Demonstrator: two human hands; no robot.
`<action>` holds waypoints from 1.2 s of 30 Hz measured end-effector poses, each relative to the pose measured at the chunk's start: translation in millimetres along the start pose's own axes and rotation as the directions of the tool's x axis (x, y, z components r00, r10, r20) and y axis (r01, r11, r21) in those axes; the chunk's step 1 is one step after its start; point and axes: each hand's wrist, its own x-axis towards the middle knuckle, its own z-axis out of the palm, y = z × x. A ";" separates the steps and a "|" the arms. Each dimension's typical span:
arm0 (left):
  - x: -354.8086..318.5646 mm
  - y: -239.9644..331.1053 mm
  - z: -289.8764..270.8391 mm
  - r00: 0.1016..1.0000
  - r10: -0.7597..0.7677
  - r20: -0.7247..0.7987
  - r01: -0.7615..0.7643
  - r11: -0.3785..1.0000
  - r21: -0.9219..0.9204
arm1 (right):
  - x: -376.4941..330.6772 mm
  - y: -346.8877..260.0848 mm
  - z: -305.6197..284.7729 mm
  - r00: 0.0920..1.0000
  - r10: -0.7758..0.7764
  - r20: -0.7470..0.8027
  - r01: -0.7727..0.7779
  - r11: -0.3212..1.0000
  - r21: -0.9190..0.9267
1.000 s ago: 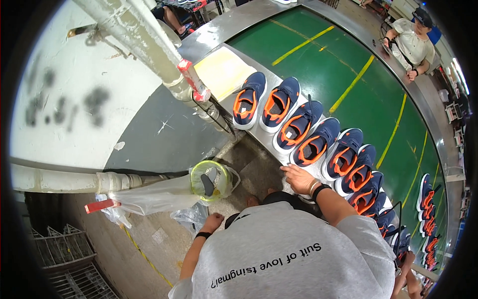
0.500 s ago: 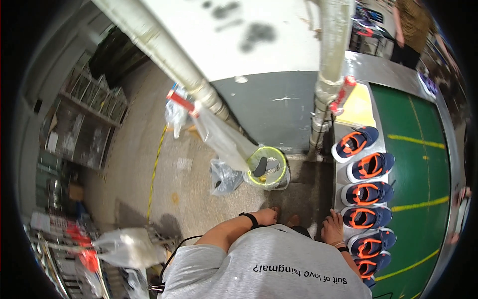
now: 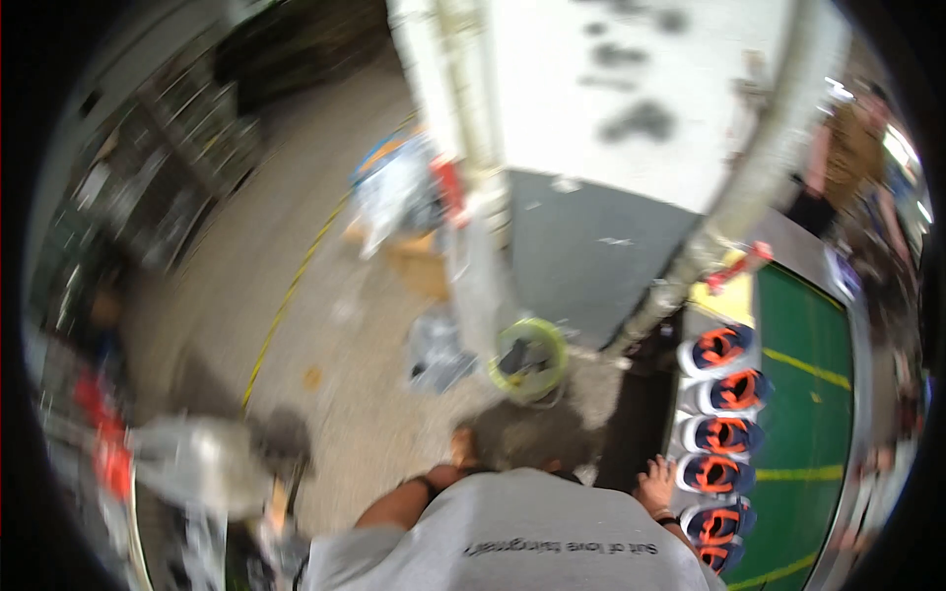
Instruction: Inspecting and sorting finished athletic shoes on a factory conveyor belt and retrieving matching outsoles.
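My right hand [image 3: 655, 485] rests at the near edge of the metal ledge, fingers apart and nothing held. Just to its right is a row of navy sneakers [image 3: 717, 475] with orange linings and white soles, set side by side along the ledge. Low in front of my body is my left hand [image 3: 449, 476], past a dark wristband. It is blurred and its fingers cannot be made out.
A green belt [image 3: 803, 414] with yellow lines runs beyond the shoes. Ahead stand a lime-rimmed bin [image 3: 529, 362], a grey plastic bag [image 3: 439, 350] and a white-and-grey pillar [image 3: 591, 236] flanked by pipes. Another person [image 3: 847, 158] is at far right.
The whole view has swung and blurred, with the pillar now further right. My left hand appears lower and closer to my body. My right hand stays by the ledge, its fingers more spread.
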 end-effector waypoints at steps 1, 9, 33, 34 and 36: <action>28.0 13.6 -25.3 0.995 0.091 0.040 -0.093 0.993 0.070 | -2.5 -9.4 1.0 1.000 0.023 0.018 -0.022 1.000 -0.021; 152.7 165.8 -121.4 0.735 0.458 0.501 -0.674 0.575 0.464 | 43.7 -130.3 9.5 0.894 0.018 0.448 -0.343 0.672 0.657; 217.9 338.6 -125.8 0.812 0.354 0.464 -0.584 0.479 0.656 | 54.3 59.8 -106.6 0.788 0.363 -0.497 -0.257 0.928 0.269; 219.1 341.9 -127.5 0.819 0.351 0.454 -0.574 0.484 0.660 | 51.6 64.3 -99.7 0.802 0.403 -0.442 -0.259 0.900 0.352; 221.6 344.1 -127.5 0.828 0.336 0.449 -0.561 0.490 0.667 | 52.9 65.0 -100.7 0.804 0.415 -0.426 -0.254 0.887 0.384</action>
